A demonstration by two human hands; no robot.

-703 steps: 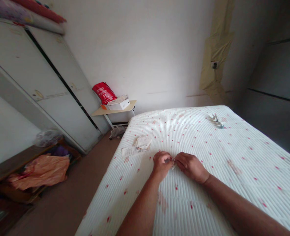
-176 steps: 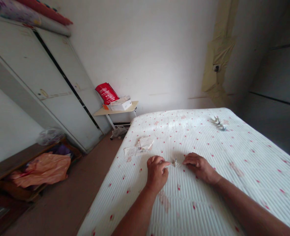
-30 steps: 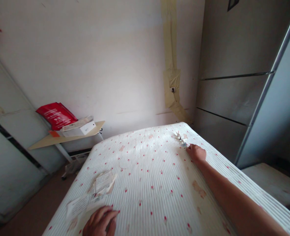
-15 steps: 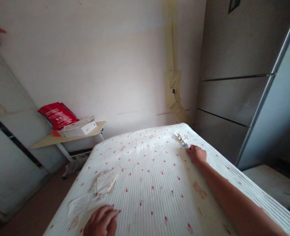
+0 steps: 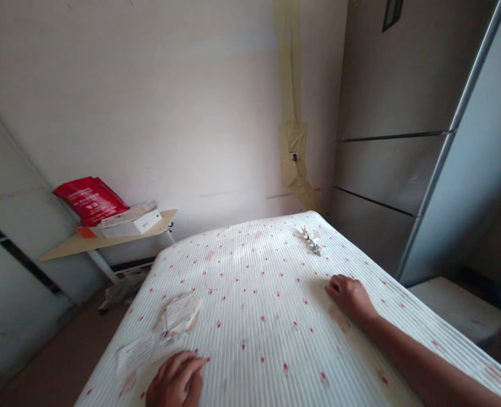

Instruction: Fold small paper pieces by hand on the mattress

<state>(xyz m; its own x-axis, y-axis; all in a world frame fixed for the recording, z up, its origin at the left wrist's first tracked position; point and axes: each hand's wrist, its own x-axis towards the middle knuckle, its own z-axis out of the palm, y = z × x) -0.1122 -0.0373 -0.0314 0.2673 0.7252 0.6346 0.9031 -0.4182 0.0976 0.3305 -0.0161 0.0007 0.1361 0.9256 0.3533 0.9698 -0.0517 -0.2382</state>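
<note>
My left hand [image 5: 176,380] lies on the near left of the white ribbed mattress [image 5: 250,316], fingers loosely bent and apart. Just beyond its fingers are a loose printed slip [image 5: 135,353] and a small stack of papers [image 5: 180,314]. On the right half, my right hand [image 5: 350,295] hovers over or rests on the mattress. Its fingers are half curled, with a dark gap by the thumb and nothing visible in them. Farther off, out of its reach, a short row of small pale and bluish items [image 5: 310,242] lies near the far right corner; their kind is too small to tell.
A small wooden-topped table [image 5: 70,247] at the left carries a red plastic bag [image 5: 91,200] and a white box [image 5: 134,223]. A tall grey refrigerator [image 5: 386,169] stands along the right side. Behind the mattress is a wall with a taped socket [image 5: 293,156].
My right hand has left the row of small items and come back toward me. The bluish item stays behind at the row's near end. My left hand has hardly moved.
</note>
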